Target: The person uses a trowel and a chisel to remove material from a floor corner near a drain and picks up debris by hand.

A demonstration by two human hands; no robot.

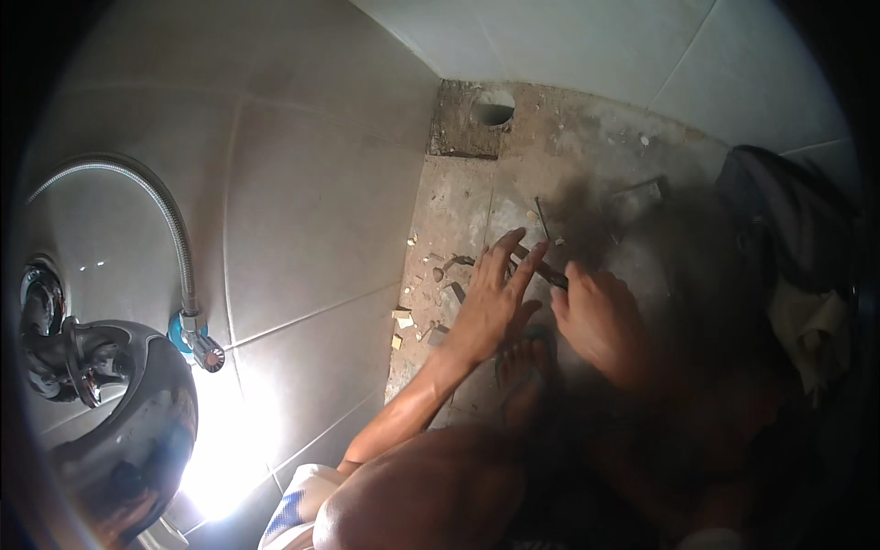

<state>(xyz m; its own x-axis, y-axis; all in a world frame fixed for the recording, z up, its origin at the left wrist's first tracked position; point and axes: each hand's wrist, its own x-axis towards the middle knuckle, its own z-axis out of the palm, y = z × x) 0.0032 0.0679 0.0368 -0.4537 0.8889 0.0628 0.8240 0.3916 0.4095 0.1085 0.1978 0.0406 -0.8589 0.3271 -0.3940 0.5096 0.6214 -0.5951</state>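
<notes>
Over the dusty floor (458,197), my left hand (490,307) is held with its fingers stretched and apart. Its fingertips are beside a dark, slim-handled tool (553,274); whether they touch it I cannot tell. My right hand (600,316) is closed round the near end of that tool, whose far end is hidden behind the left fingers. Just left of those fingers lies a dark, curved metal piece (449,266). A thin dark rod (541,218) rests on the floor beyond both hands.
A round drain hole (496,110) opens in the far corner. Broken chips (403,318) lie along the left tiled wall (302,192). That wall bears a braided hose (174,215), a valve (209,356) and a chrome fixture (137,412). A dark bag (779,215) and pale cloth (811,325) are at right.
</notes>
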